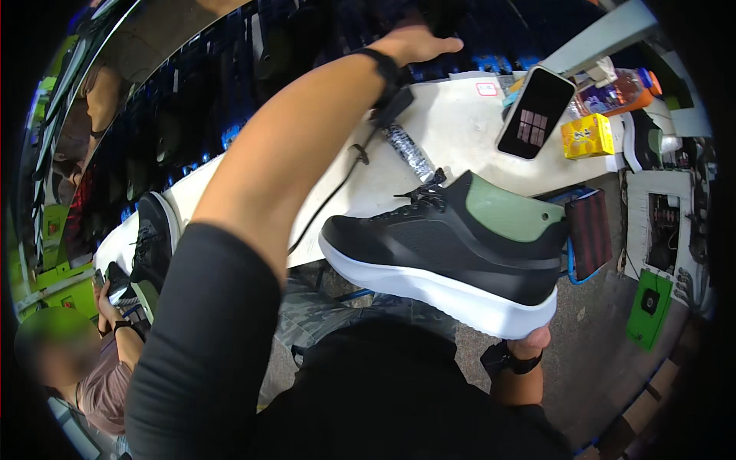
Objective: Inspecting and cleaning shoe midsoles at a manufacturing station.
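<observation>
A black lace-up sneaker (pixel 437 238) with a thick white sole sits before my body, toe to the left. A green shoe last (pixel 510 208) fills its opening. My right hand (pixel 533 341) grips the sneaker from below at the heel; most of its fingers are hidden by the sole. Stretched far forward, my left hand (pixel 418 44) is over the dark rack (pixel 307 46) beyond the table. Its thumb points out to the right, apart from the palm, while the other fingers fade into shadow. I see nothing held in it.
On the white table (pixel 452 115) lie a phone (pixel 537 113), a yellow box (pixel 588 136), a drink bottle (pixel 621 92) and a patterned strip (pixel 410 153). Another black shoe (pixel 153 234) rests at the left. A co-worker (pixel 100 368) sits at lower left. A dark cable (pixel 330 195) crosses the tabletop.
</observation>
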